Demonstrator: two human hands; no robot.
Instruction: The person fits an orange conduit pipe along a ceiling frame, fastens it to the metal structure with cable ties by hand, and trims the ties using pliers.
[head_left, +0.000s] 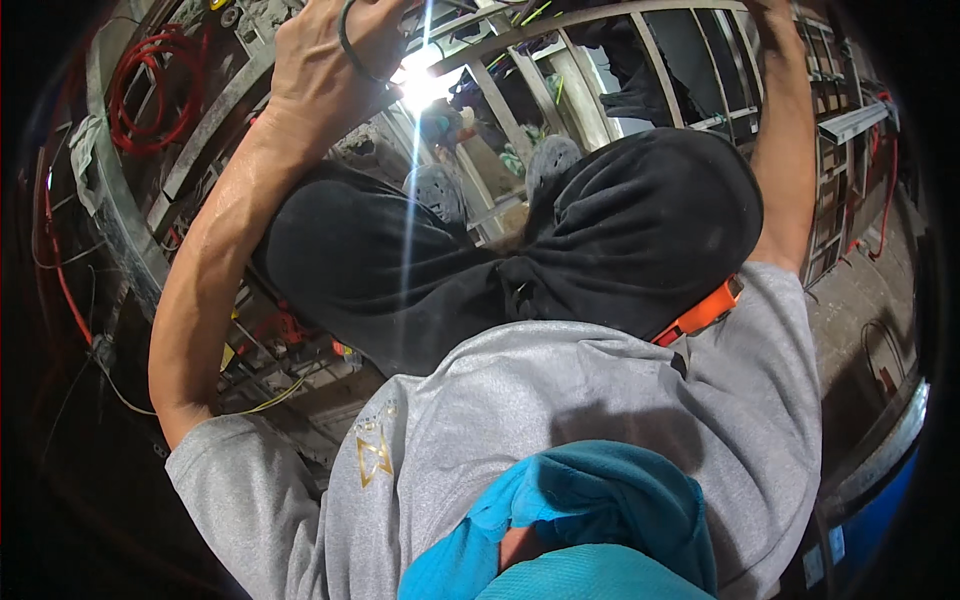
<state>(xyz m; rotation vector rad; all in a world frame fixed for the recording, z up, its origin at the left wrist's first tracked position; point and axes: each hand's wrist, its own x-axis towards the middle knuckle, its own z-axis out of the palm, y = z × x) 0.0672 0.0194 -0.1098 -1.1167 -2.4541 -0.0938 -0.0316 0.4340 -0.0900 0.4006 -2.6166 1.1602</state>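
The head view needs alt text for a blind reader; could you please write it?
A person's bare left hand and mostly cut-off right hand stretch out near a grey, ladder-like metal frame and a glaring white light. Below are bent-kneed black trousers, a grey T-shirt and a teal cloth.

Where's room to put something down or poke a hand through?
Grey floor beside the right sleeve, below the red cable, looks bare. Gaps between the metal frame bars look passable. Left is crowded: coiled red hose, metal beams.
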